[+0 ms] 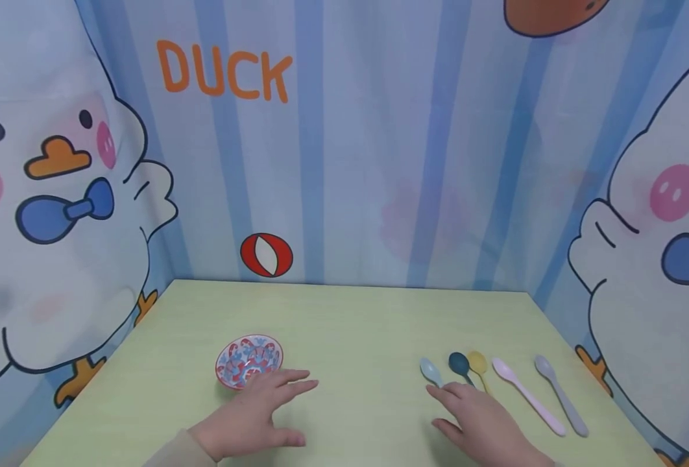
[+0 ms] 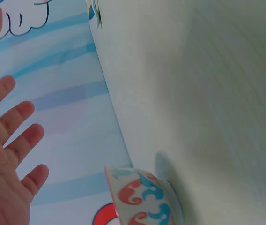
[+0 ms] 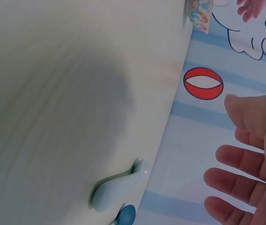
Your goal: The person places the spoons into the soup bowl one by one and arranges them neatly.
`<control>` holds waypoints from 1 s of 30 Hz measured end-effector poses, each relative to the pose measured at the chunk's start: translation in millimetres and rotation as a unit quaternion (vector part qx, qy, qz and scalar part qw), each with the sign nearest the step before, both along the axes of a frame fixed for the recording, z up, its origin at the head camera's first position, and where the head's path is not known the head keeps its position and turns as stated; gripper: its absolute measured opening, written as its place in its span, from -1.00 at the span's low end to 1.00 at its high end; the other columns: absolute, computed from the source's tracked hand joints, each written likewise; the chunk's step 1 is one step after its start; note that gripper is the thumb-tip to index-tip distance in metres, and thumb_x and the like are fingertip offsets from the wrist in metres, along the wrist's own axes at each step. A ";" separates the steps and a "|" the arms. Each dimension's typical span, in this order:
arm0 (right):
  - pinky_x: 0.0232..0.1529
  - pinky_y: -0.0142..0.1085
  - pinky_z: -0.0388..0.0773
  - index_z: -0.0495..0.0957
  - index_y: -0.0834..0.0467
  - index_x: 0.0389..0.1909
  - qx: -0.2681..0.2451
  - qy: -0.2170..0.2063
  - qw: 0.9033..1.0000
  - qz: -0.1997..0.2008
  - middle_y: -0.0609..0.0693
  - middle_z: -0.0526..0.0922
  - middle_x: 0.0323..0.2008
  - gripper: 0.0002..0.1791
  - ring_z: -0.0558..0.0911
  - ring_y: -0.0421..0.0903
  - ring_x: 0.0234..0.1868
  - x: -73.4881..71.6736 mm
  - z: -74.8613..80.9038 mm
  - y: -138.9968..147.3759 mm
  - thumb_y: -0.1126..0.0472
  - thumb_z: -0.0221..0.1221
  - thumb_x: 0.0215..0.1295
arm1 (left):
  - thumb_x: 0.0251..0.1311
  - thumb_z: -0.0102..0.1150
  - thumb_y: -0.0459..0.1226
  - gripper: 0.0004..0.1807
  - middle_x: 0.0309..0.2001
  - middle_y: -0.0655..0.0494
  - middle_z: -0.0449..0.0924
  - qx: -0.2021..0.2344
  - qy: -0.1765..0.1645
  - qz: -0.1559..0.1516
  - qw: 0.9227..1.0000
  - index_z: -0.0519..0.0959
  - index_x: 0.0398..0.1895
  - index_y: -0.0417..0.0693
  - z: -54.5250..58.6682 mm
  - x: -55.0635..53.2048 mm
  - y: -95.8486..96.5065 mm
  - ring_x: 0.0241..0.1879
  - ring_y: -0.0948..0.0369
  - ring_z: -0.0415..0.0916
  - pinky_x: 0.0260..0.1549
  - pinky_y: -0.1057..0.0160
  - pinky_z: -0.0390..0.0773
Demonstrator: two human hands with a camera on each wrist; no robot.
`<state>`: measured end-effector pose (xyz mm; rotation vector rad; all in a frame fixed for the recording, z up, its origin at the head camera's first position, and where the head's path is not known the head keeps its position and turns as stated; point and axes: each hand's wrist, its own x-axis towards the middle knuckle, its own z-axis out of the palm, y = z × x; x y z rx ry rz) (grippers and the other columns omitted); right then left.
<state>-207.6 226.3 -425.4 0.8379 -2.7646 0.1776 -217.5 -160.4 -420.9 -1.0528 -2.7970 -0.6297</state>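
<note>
A small bowl (image 1: 250, 358) with a red and blue pattern stands on the left part of the table. My left hand (image 1: 257, 415) is held above the table just in front of it, fingers spread, holding nothing; in the left wrist view the bowl (image 2: 144, 199) is apart from the fingers. My right hand (image 1: 481, 421) hovers by the spoons with fingers loosely extended and nothing held. Near its fingertips lie a light blue spoon (image 1: 430, 370), a dark teal spoon (image 1: 459, 363) and a yellow spoon (image 1: 477, 362), their handles partly hidden by the hand.
Right of these lie a pink spoon (image 1: 528, 395) and a grey spoon (image 1: 562, 395). The pale yellow-green table (image 1: 350, 337) ends at a striped blue curtain (image 1: 368, 162) at the back, and printed ducks cover the side walls.
</note>
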 end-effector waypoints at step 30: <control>-0.16 -0.02 0.58 0.60 0.25 -0.03 -0.063 -0.093 0.977 -0.183 0.12 0.60 -0.16 -0.56 0.61 0.07 -0.16 -28.9 -33.3 26.5 0.11 0.36 0.11 | -0.24 0.30 0.41 0.42 0.43 -0.47 -0.22 0.057 -0.112 0.335 0.934 -0.05 0.44 -0.42 -38.5 -56.6 -60.5 0.32 -0.42 -0.10 0.20 -0.44 0.08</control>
